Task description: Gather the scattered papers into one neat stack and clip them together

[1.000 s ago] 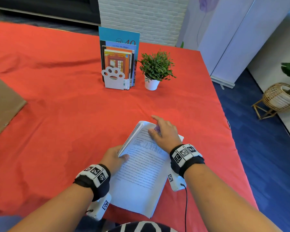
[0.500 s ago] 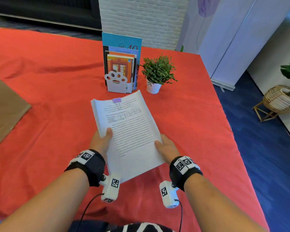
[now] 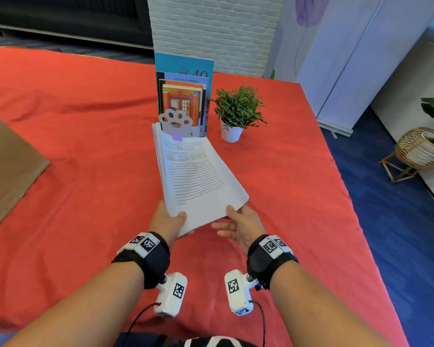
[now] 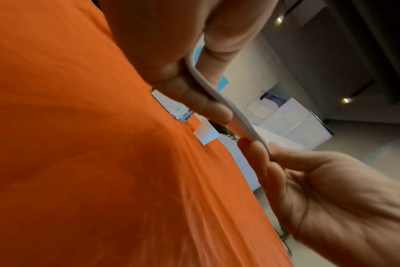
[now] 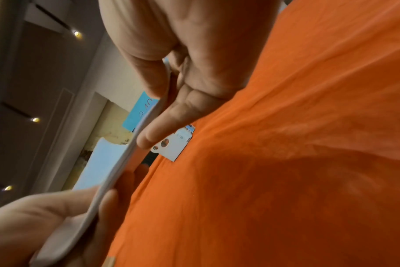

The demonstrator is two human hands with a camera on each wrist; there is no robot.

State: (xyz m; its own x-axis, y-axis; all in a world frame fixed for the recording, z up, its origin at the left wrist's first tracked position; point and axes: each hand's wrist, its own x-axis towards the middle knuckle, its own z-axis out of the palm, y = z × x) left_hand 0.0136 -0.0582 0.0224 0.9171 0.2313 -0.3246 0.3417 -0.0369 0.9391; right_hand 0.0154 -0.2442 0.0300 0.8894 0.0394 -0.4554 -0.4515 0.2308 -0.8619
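A stack of printed white papers [image 3: 198,176] hangs tilted above the red tablecloth [image 3: 85,171], its far end near the bookend. A small purple clip [image 3: 177,138] sits on its far top edge. My left hand [image 3: 178,221] pinches the near left corner, thumb on top. My right hand [image 3: 232,217] pinches the near right corner, thumb on top and fingers underneath. The left wrist view shows the left hand [image 4: 194,90] and right hand [image 4: 263,150] both holding the stack's curved edge [image 4: 219,99]. The right wrist view shows the same grip: right hand [image 5: 158,108], left hand [image 5: 98,196], paper edge [image 5: 135,144].
A white paw-shaped bookend [image 3: 175,121] holding several books [image 3: 183,96] stands just beyond the stack. A small potted plant [image 3: 237,108] is to its right. Brown cardboard [image 3: 8,166] lies at the left. The table's right edge drops to blue floor with a wicker basket [image 3: 421,151].
A second ago the stack lay on the cloth under my right hand. Both hands have since lifted it by the near edge and carried it farther out toward the bookend.
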